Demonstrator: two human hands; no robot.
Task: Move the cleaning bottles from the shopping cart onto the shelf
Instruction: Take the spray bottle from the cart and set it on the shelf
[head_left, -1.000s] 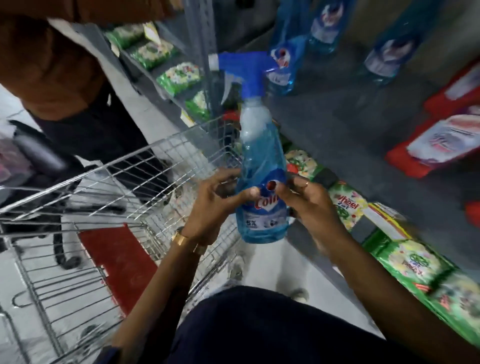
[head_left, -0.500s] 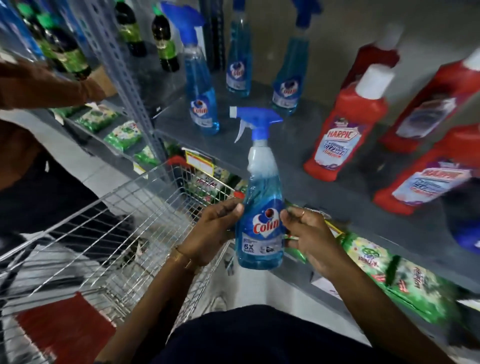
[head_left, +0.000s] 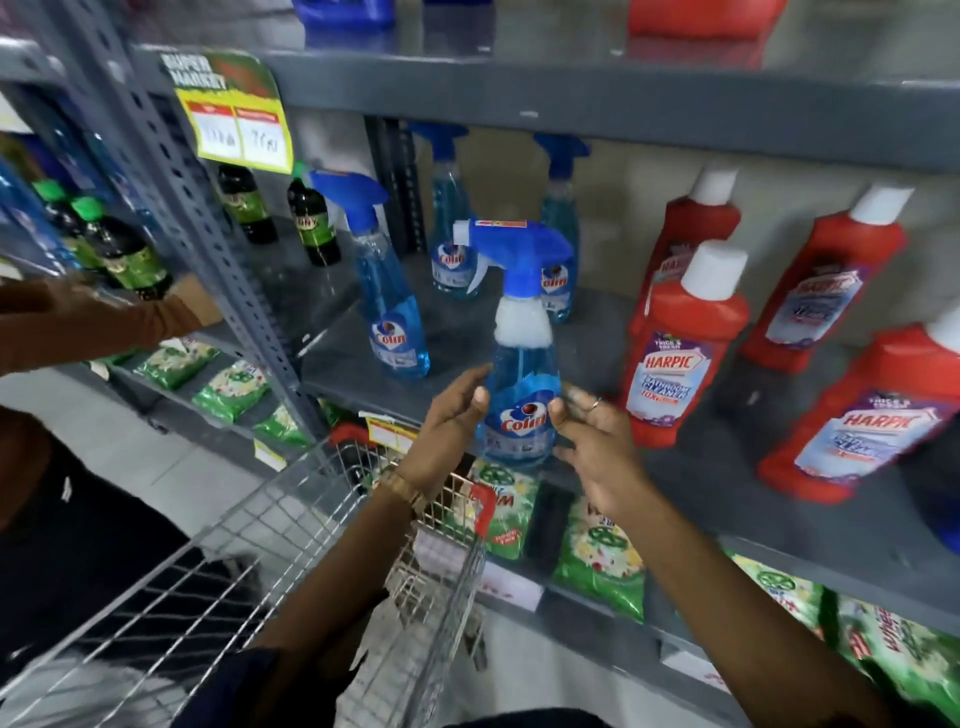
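A blue Colin spray bottle (head_left: 522, 374) stands upright at the front edge of the grey shelf (head_left: 597, 343); whether its base rests on the board I cannot tell. My left hand (head_left: 447, 431) presses its left side with thumb and fingertips. My right hand (head_left: 597, 447) touches its right side, fingers partly spread. The wire shopping cart (head_left: 291, 525) is below my left arm; its inside is mostly hidden. Three more Colin spray bottles (head_left: 389, 312) stand further back on the same shelf.
Red Harpic bottles (head_left: 675, 364) crowd the shelf's right half. Another person's sleeved arm (head_left: 93, 322) reaches into the left bay beside dark green-capped bottles (head_left: 311, 223). Green detergent packs (head_left: 597, 566) fill the shelf below. A perforated post (head_left: 218, 249) divides the bays.
The spray bottle has risen from above the cart up to the shelf's front edge, between the Colin and Harpic rows. My fingers have loosened and spread on its sides.
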